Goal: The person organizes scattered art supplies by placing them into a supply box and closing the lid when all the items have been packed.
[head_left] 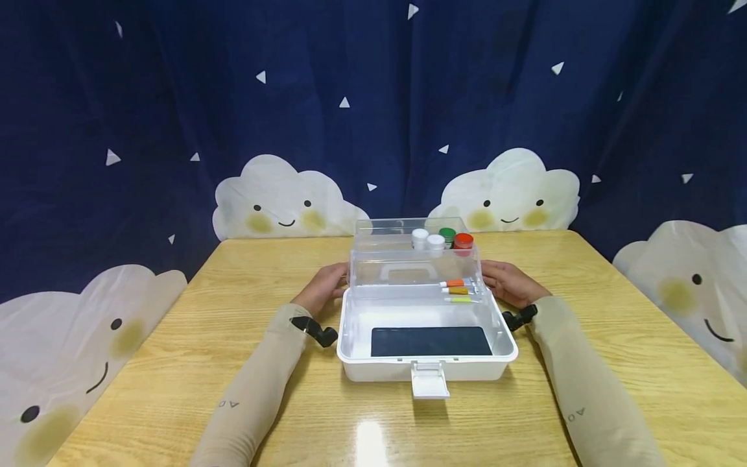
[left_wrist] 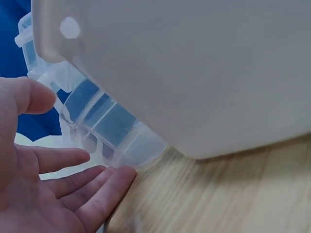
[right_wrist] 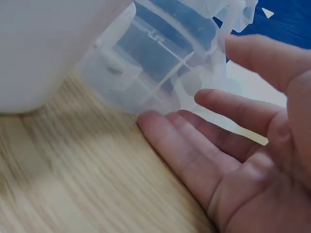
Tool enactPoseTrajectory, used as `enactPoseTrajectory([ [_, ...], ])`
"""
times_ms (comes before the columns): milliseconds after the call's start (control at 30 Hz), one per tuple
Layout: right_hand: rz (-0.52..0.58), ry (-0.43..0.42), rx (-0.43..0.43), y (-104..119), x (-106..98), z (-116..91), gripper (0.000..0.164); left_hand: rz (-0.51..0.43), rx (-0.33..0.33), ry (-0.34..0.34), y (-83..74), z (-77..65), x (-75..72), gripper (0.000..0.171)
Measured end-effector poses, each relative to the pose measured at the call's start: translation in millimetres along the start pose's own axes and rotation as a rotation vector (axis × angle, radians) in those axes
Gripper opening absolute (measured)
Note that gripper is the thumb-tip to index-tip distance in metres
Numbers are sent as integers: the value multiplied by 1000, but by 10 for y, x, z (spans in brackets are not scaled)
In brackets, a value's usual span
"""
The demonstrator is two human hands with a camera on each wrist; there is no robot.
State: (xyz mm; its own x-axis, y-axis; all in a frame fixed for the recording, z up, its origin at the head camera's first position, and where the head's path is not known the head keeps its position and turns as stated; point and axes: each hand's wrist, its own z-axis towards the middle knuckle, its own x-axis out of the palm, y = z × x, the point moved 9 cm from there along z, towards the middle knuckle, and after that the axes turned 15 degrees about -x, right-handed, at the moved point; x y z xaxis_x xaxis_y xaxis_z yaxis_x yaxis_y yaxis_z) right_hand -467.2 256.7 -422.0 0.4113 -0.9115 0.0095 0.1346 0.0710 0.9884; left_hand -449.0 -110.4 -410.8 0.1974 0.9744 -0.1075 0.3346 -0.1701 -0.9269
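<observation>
A white storage box (head_left: 379,371) stands opened on the table, its front latch (head_left: 430,384) hanging down. Clear plastic trays (head_left: 373,269) and a clear lid (left_wrist: 112,121) are folded out at its back. Beside the left rear corner is my left hand (head_left: 322,287), fingers relaxed near the clear plastic. My right hand (head_left: 509,284) lies at the opposite rear corner; in the right wrist view its fingertips (right_wrist: 150,119) come close to or touch the clear lid (right_wrist: 160,63). Neither hand grips anything. Inside the box lies a dark flat rectangle (head_left: 432,342).
The upper tray holds white-capped jars (head_left: 419,237), a green-capped jar (head_left: 447,234) and a red-capped jar (head_left: 463,240). An orange tube (head_left: 453,283), a brown-yellow tube (head_left: 456,291) and a yellow-green tube (head_left: 460,299) lie below. Behind the wooden table (head_left: 175,376) hangs a blue curtain (head_left: 373,97).
</observation>
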Motion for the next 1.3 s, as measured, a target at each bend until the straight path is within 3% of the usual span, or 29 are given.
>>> enactPoseTrajectory([
  [133,-1,12,-23,-5,-11,-17,62,75,-6,-23,18,1,-2,54],
  [233,6,21,-43,4,-1,-17,61,81,7,-9,21,-8,1,54],
  [567,-7,-8,-28,8,-3,-37,62,50,71,57,23,-17,17,52],
  [800,-6,-14,-41,20,-13,-36,62,58,56,18,54,2,-35,51],
  [1033,-8,-31,-11,27,-10,-42,64,-5,77,66,41,0,-16,54],
  [1300,-9,-43,-7,39,-15,-34,65,13,99,55,14,-13,-30,51],
])
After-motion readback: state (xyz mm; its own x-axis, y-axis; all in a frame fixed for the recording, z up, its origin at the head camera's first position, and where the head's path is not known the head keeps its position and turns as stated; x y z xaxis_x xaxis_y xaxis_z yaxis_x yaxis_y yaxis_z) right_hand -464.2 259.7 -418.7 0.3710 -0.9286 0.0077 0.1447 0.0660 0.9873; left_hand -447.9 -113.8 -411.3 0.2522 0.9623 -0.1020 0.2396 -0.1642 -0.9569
